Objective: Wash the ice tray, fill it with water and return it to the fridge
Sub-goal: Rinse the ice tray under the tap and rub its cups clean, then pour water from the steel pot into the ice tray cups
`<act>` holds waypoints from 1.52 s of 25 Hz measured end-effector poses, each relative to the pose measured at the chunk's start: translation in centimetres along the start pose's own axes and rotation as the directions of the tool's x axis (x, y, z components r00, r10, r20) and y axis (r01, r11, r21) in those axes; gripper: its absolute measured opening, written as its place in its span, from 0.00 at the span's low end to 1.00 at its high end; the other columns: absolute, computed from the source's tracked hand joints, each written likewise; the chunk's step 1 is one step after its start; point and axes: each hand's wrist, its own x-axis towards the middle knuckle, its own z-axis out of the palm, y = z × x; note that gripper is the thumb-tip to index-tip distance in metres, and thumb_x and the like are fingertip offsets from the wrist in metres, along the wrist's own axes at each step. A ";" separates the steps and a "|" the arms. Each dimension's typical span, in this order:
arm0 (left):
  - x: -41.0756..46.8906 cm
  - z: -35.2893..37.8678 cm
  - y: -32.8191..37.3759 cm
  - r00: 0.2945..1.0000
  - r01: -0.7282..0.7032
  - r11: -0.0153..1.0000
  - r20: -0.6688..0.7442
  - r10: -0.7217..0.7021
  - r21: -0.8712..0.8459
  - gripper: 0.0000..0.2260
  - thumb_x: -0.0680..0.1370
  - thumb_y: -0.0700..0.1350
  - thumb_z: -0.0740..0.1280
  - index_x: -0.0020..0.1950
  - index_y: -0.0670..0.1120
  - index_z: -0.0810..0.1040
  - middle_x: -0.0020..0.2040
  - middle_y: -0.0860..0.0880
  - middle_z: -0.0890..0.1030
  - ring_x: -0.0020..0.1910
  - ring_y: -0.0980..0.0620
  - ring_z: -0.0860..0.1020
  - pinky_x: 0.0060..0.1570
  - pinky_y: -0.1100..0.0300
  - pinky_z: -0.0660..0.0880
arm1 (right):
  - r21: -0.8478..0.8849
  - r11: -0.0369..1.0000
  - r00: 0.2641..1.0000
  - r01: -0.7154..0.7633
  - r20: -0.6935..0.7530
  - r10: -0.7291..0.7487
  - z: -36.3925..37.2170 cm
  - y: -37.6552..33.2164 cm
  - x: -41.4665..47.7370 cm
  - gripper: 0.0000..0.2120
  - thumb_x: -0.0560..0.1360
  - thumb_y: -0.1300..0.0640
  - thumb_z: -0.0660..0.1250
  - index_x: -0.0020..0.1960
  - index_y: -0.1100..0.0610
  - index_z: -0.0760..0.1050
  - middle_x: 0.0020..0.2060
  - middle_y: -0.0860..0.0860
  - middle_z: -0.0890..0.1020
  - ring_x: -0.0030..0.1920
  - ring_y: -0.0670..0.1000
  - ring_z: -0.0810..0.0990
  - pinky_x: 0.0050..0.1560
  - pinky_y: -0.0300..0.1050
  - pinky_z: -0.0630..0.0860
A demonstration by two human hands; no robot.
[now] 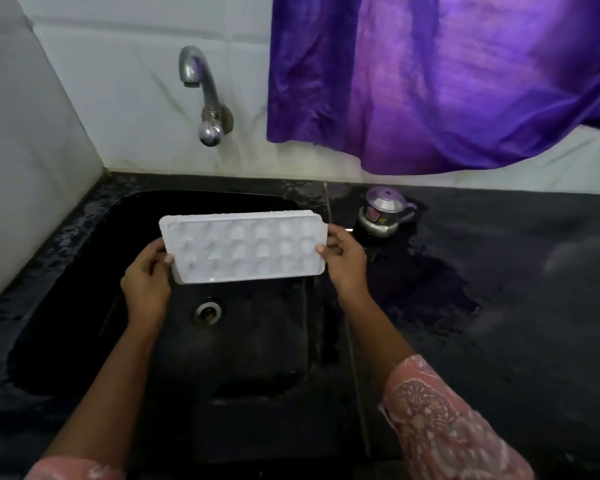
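A white plastic ice tray [245, 245] with several round cups hangs level above the black sink [84, 271], cups facing up. My left hand [146, 282] grips its left short end, thumb on the rim. My right hand [345, 258] grips the right short end the same way. The tray sits below and in front of the metal tap [201, 88], which juts from the tiled wall; no water runs from the spout. The sink drain [208, 311] lies just under the tray's near edge.
A small steel pot with a purple lid [383, 211] stands on the dark wet counter [499, 289] right of the sink. A purple cloth [430, 81] hangs over the wall at the upper right. White tiled walls close the back and left.
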 end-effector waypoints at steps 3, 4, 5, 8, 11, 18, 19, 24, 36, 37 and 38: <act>-3.0 2.8 2.0 0.995 0.098 0.991 0.036 -0.096 -0.093 0.15 0.79 0.38 0.61 0.66 0.44 0.75 0.63 0.46 0.77 0.62 0.50 0.74 0.65 0.52 0.69 | 0.000 0.995 0.995 -0.096 -0.011 0.096 -4.0 0.4 -0.6 0.15 0.73 0.66 0.66 0.59 0.56 0.74 0.39 0.51 0.78 0.40 0.47 0.76 0.43 0.40 0.74; -4.1 4.0 2.7 0.992 0.118 0.987 0.060 -0.112 -0.108 0.15 0.79 0.39 0.62 0.66 0.44 0.75 0.62 0.46 0.77 0.62 0.49 0.74 0.65 0.52 0.69 | 0.001 0.991 0.990 -0.136 -0.039 0.136 -5.6 0.7 -0.6 0.14 0.74 0.65 0.66 0.59 0.57 0.73 0.40 0.51 0.78 0.43 0.50 0.77 0.45 0.44 0.75; -5.1 5.2 3.4 0.990 0.130 0.985 0.077 -0.122 -0.110 0.15 0.79 0.39 0.62 0.65 0.44 0.75 0.60 0.46 0.78 0.60 0.49 0.75 0.63 0.53 0.70 | -0.003 0.984 0.982 -0.175 -0.072 0.175 -7.1 1.2 -0.6 0.13 0.75 0.64 0.65 0.58 0.57 0.73 0.41 0.51 0.78 0.45 0.52 0.78 0.48 0.48 0.76; -7.9 8.7 5.6 0.986 0.149 0.977 0.095 -0.136 -0.149 0.13 0.78 0.38 0.62 0.61 0.44 0.77 0.50 0.47 0.80 0.50 0.52 0.77 0.53 0.57 0.73 | 0.022 0.966 0.954 -0.258 -0.155 0.258 -11.1 2.7 0.0 0.11 0.76 0.63 0.64 0.58 0.58 0.74 0.44 0.53 0.79 0.48 0.55 0.80 0.52 0.52 0.77; -9.8 12.3 6.9 0.981 0.163 0.976 0.133 -0.144 -0.146 0.12 0.78 0.38 0.63 0.60 0.43 0.77 0.46 0.47 0.78 0.47 0.53 0.76 0.49 0.59 0.73 | 0.040 0.955 0.926 -0.295 -0.234 0.296 -14.5 4.2 0.9 0.11 0.76 0.63 0.63 0.58 0.59 0.75 0.44 0.54 0.80 0.46 0.53 0.78 0.51 0.49 0.76; -11.7 18.0 7.3 0.956 0.248 0.968 0.167 -0.239 -0.036 0.12 0.78 0.38 0.63 0.60 0.43 0.78 0.48 0.48 0.78 0.48 0.53 0.75 0.47 0.60 0.70 | -0.043 0.932 0.895 -0.360 -0.299 0.331 -19.0 6.8 3.6 0.10 0.75 0.65 0.62 0.54 0.62 0.79 0.50 0.61 0.82 0.48 0.57 0.79 0.54 0.50 0.76; -11.8 18.5 7.1 0.954 0.259 0.966 0.162 -0.252 -0.020 0.11 0.78 0.38 0.63 0.60 0.43 0.78 0.48 0.48 0.78 0.48 0.53 0.75 0.47 0.60 0.70 | -0.058 0.926 0.892 -0.372 -0.299 0.340 -19.1 7.3 3.9 0.10 0.75 0.66 0.62 0.54 0.63 0.79 0.50 0.62 0.82 0.47 0.58 0.80 0.53 0.49 0.75; -11.7 20.6 6.6 0.943 0.290 0.957 0.171 -0.287 0.007 0.11 0.78 0.38 0.64 0.59 0.43 0.79 0.46 0.47 0.79 0.46 0.53 0.76 0.47 0.61 0.70 | -0.081 0.910 0.882 -0.408 -0.291 0.370 -20.1 9.0 5.1 0.11 0.75 0.66 0.62 0.55 0.62 0.79 0.46 0.58 0.82 0.45 0.54 0.77 0.49 0.43 0.73; -11.0 21.7 5.8 0.944 0.267 0.961 0.180 -0.275 0.065 0.11 0.78 0.39 0.64 0.60 0.44 0.78 0.52 0.44 0.81 0.50 0.50 0.78 0.50 0.59 0.71 | -0.092 0.902 0.889 -0.422 -0.241 0.391 -20.7 10.3 6.3 0.11 0.74 0.64 0.65 0.55 0.61 0.80 0.48 0.58 0.83 0.48 0.57 0.80 0.54 0.50 0.75; -11.0 21.6 5.8 0.947 0.254 0.963 0.180 -0.267 0.091 0.12 0.78 0.40 0.64 0.60 0.44 0.78 0.52 0.44 0.81 0.52 0.48 0.78 0.50 0.60 0.71 | -0.102 0.901 0.890 -0.421 -0.240 0.388 -20.8 10.2 6.3 0.11 0.74 0.64 0.65 0.54 0.62 0.80 0.49 0.60 0.83 0.51 0.59 0.80 0.55 0.51 0.76; -11.1 21.5 5.9 0.953 0.234 0.964 0.168 -0.254 0.130 0.12 0.78 0.40 0.63 0.61 0.44 0.77 0.53 0.43 0.81 0.53 0.47 0.78 0.50 0.60 0.70 | -0.132 0.900 0.893 -0.416 -0.244 0.377 -20.9 9.8 6.3 0.10 0.74 0.64 0.64 0.54 0.63 0.80 0.50 0.62 0.82 0.52 0.61 0.80 0.55 0.52 0.75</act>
